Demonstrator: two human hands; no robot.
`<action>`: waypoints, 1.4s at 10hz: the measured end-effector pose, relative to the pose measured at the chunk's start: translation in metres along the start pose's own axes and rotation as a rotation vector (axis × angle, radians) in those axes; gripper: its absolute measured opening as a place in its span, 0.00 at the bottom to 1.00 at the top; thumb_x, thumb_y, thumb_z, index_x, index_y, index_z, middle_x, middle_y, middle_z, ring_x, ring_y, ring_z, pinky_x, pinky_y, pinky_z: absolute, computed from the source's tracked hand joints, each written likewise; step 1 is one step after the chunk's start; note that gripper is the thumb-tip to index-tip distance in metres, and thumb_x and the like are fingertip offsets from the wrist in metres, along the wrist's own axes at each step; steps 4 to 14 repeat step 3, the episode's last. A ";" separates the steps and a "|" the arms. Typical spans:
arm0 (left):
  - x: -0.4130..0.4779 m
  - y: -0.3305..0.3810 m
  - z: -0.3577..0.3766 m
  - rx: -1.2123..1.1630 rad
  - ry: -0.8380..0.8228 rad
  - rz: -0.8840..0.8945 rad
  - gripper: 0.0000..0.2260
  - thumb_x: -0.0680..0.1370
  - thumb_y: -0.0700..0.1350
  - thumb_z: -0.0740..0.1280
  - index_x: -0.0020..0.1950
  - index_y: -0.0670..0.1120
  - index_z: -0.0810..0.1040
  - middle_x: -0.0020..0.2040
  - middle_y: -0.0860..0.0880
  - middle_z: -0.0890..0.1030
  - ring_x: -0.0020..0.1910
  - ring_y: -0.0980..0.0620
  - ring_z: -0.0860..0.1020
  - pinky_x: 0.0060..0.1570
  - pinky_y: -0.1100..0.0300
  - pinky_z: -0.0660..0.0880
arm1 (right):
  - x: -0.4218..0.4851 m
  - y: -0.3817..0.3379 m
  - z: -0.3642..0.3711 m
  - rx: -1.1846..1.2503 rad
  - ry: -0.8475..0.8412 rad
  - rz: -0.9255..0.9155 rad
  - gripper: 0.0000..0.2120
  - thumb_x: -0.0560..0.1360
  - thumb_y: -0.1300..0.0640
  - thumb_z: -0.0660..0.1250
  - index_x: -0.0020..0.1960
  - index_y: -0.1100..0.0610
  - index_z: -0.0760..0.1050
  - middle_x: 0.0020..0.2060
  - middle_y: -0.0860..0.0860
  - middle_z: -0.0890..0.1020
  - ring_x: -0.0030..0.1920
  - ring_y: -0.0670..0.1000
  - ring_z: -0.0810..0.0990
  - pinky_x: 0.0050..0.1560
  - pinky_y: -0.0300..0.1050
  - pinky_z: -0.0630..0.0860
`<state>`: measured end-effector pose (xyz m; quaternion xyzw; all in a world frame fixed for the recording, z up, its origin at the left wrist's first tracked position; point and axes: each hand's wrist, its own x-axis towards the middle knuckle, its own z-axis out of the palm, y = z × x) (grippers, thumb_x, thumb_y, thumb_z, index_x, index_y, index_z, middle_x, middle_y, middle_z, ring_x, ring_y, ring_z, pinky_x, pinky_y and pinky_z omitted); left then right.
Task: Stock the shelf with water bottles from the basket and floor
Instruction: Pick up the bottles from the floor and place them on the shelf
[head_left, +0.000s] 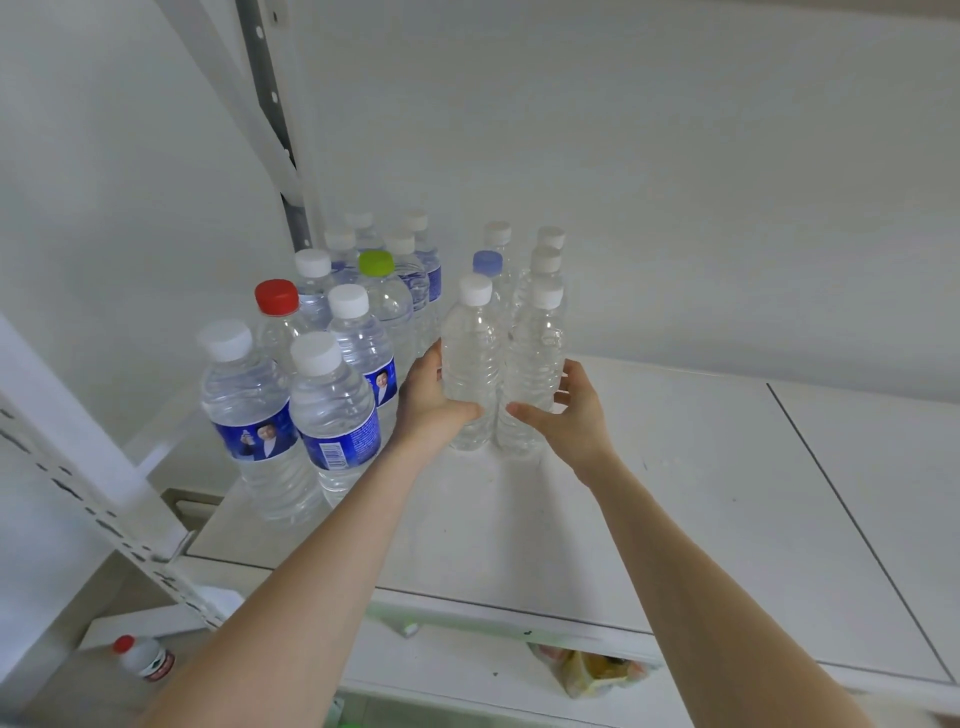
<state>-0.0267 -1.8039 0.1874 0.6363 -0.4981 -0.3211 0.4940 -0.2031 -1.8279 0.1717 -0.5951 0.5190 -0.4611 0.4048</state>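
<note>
down low, near the floor, a small bottle with a red cap (143, 657) lies under the shelf (701, 493), and a crinkly bag (592, 670) sits on a lower board. two bare arms reach up and forward over the white shelf.

the left hand (434, 402) is wrapped around a clear bottle (470, 358) with a white cap; its grip is closed on that bottle, thumb in front, fingers behind. the right hand (569, 410) is at a second clear bottle (532, 364) just beside the first. its grip is half open, thumb touching the front of the bottle low down, fingers spread at the right side. both bottles stand upright on the shelf and touch each other.

to the left stand two blue-label bottles (291, 415) at the front of a tight bunch. behind them are a red-cap bottle (277, 301), a green-cap bottle (376, 270) and more white-cap ones, going back to the wall (675, 182).

behind the two held bottles is a row with a blue-cap bottle (487, 264) and more clear bottles with white caps. the right part of the shelf is bare. a grey post (270, 119) with holes goes up at the back left.
</note>
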 end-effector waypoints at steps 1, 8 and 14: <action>-0.016 0.001 -0.002 0.168 0.009 0.045 0.44 0.67 0.34 0.74 0.78 0.49 0.58 0.70 0.45 0.68 0.68 0.49 0.70 0.61 0.64 0.66 | -0.013 -0.001 -0.003 -0.154 0.039 -0.044 0.35 0.67 0.55 0.78 0.69 0.50 0.65 0.56 0.45 0.78 0.56 0.48 0.76 0.48 0.30 0.73; -0.085 0.002 -0.008 0.501 -0.023 0.220 0.39 0.74 0.33 0.67 0.79 0.41 0.48 0.78 0.40 0.54 0.76 0.42 0.56 0.73 0.52 0.58 | -0.067 -0.008 -0.019 -0.684 0.141 -0.162 0.33 0.74 0.48 0.69 0.75 0.54 0.61 0.68 0.52 0.72 0.67 0.56 0.70 0.63 0.55 0.67; -0.085 0.002 -0.008 0.501 -0.023 0.220 0.39 0.74 0.33 0.67 0.79 0.41 0.48 0.78 0.40 0.54 0.76 0.42 0.56 0.73 0.52 0.58 | -0.067 -0.008 -0.019 -0.684 0.141 -0.162 0.33 0.74 0.48 0.69 0.75 0.54 0.61 0.68 0.52 0.72 0.67 0.56 0.70 0.63 0.55 0.67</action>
